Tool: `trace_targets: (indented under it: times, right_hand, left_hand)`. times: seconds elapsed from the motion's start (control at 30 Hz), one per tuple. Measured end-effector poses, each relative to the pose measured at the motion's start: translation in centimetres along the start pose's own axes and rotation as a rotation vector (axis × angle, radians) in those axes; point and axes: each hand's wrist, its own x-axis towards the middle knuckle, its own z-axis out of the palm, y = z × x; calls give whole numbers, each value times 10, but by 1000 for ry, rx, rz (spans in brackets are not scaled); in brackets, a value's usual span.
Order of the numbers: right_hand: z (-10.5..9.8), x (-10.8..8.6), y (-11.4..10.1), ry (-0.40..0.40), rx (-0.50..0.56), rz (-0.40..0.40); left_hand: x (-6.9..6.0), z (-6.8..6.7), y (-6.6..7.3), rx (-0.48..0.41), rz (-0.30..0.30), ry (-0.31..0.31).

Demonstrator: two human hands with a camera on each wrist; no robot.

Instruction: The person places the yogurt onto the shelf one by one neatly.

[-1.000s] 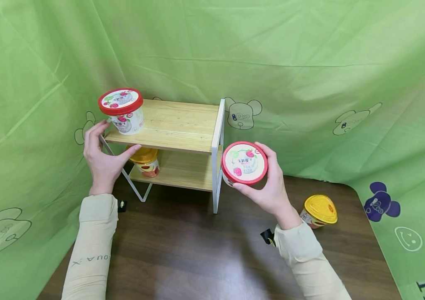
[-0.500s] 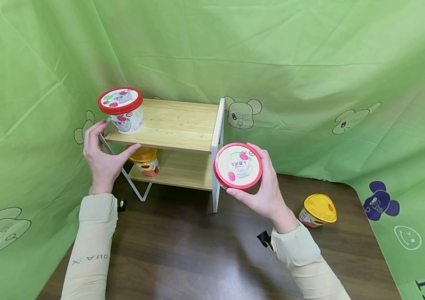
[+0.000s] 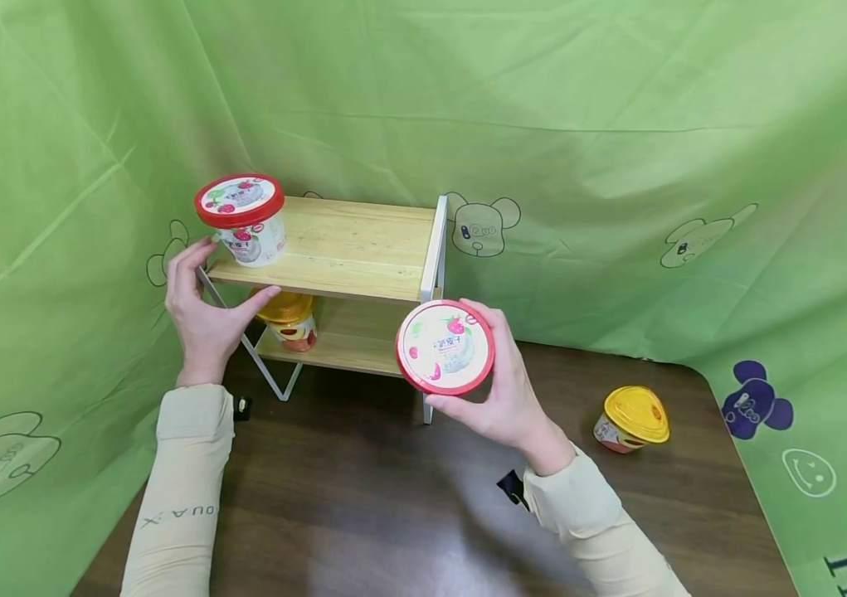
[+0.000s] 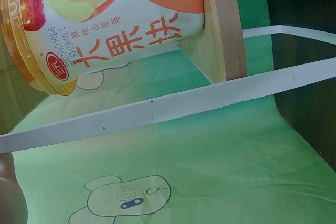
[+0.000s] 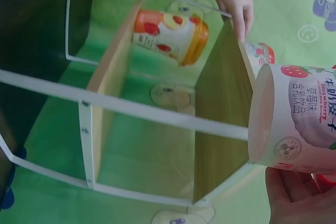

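At the left end of a small two-tier shelf (image 3: 363,240), my left hand (image 3: 206,319) grips the upper board's corner. Its thumb lies along the front edge and its fingers are at the side frame. A red-lidded dessert tub (image 3: 255,236) stands upright on that board, just beside these fingers. My right hand (image 3: 505,398) holds a matching strawberry tub (image 3: 445,347) in the air before the shelf's right end, lid toward the head camera. In the right wrist view, the held tub's bare base (image 5: 262,121) faces the shelf.
A yellow-lidded fruit tub (image 3: 296,323) stands on the lower board at the left; its printed side (image 4: 121,14) fills part of the left wrist view. Another yellow-lidded tub (image 3: 632,419) sits on the brown floor (image 3: 363,497) at right. Green cloth (image 3: 580,149) hangs behind and at both sides.
My right hand has moved left and slightly down with the strawberry tub, which now overlaps the shelf's right leg in the head view. My left hand has stayed on the shelf corner.
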Motion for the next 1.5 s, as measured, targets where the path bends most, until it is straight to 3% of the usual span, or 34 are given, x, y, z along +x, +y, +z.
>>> trace_targets:
  times: [0.27,0.4,0.53,0.73,0.97,1.23,1.5]
  right_hand:
    - [21,1,-5,-41,39,-52]
    - [30,7,-21,-66,79,-84]
    - [35,13,-40,-94,123,-67]
    - [43,17,-49,-127,166,-10]
    - [51,22,-46,-135,166,-4]
    - [65,28,-18,-99,167,-40]
    - [68,43,-22,-42,136,-59]
  left_hand:
    - [-2,-1,3,-8,-12,-1]
    - [-1,-1,8,-17,-35,1]
    - [-1,-1,8,-18,-25,-1]
    - [-1,-1,6,-12,-2,2]
    - [-1,1,5,-6,3,5]
    - [0,0,5,-4,20,-5]
    - [0,0,6,-13,-7,7]
